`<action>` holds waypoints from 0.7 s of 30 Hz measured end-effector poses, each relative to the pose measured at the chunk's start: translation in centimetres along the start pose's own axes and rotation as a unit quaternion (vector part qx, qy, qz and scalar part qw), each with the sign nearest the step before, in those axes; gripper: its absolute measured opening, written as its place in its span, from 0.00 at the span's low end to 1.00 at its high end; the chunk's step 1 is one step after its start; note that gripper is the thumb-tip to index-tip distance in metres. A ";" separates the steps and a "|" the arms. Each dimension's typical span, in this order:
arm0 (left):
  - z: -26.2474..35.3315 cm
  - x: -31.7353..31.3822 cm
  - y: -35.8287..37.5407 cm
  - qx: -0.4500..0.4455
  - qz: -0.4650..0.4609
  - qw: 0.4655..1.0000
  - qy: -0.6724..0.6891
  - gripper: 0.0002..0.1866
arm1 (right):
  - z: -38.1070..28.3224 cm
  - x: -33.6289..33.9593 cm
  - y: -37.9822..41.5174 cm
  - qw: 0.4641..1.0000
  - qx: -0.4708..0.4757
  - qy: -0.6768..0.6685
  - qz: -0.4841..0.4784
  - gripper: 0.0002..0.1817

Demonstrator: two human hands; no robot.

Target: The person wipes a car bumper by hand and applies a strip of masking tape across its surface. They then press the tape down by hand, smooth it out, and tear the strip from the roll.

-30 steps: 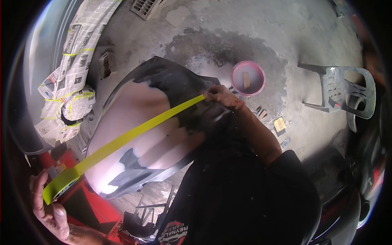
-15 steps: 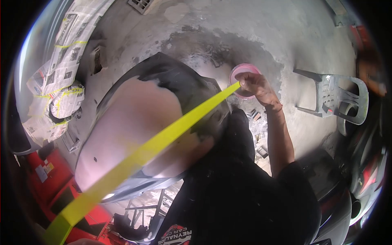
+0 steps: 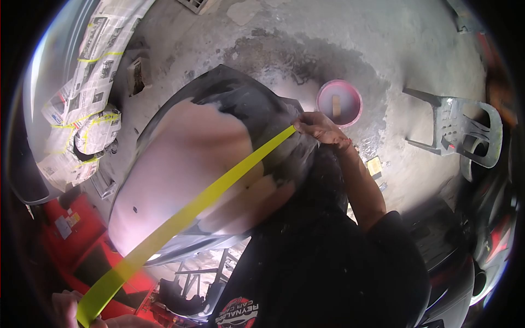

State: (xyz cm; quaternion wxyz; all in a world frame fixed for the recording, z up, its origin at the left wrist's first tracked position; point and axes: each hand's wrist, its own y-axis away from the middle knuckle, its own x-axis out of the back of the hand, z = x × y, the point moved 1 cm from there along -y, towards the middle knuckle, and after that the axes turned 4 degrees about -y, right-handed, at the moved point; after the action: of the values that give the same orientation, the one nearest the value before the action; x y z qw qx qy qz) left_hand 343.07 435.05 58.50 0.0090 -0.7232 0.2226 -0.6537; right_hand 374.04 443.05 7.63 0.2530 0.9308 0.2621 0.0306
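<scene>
A long yellow strip of tape [image 3: 210, 194] runs taut and diagonally above a large curved panel [image 3: 180, 158], which is dark with a broad pale pinkish area. The strip's upper end is pinched in my right hand [image 3: 322, 130], close to the panel's dark right edge; whether the fingers touch the panel I cannot tell. At the bottom left, my left hand [image 3: 74, 309] grips the strip's other end and is partly cut off by the frame's lower edge.
A pink basin [image 3: 354, 104] with a tan block in it sits on the floor beyond my right hand. A grey plastic chair [image 3: 445, 126] lies at the right. Newspaper-covered parts [image 3: 95, 71] are at the left, a red object [image 3: 71, 221] at the lower left.
My right hand has moved left and slightly down, from over the basin to near the panel's edge. My left hand has come further into view at the bottom left.
</scene>
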 end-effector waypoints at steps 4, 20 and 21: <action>-6.7 4.1 8.2 0.123 -0.057 0.989 0.053 0.26 | 3.7 -1.1 -1.0 0.979 0.070 -0.192 -0.017 0.22; -2.3 -0.2 7.5 0.197 -0.154 0.962 0.114 0.25 | -0.6 -1.7 -1.0 0.999 -0.015 -0.032 -0.012 0.22; -2.5 -0.4 7.8 0.196 -0.154 0.962 0.115 0.25 | -0.6 -1.7 -1.1 0.999 -0.022 -0.038 -0.015 0.22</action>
State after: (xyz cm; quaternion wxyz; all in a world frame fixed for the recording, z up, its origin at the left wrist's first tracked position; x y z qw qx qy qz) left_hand 338.23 428.84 56.12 0.0238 -0.6532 -0.0245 -0.7564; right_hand 371.90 443.26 7.75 0.2835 0.9213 0.2660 -0.0027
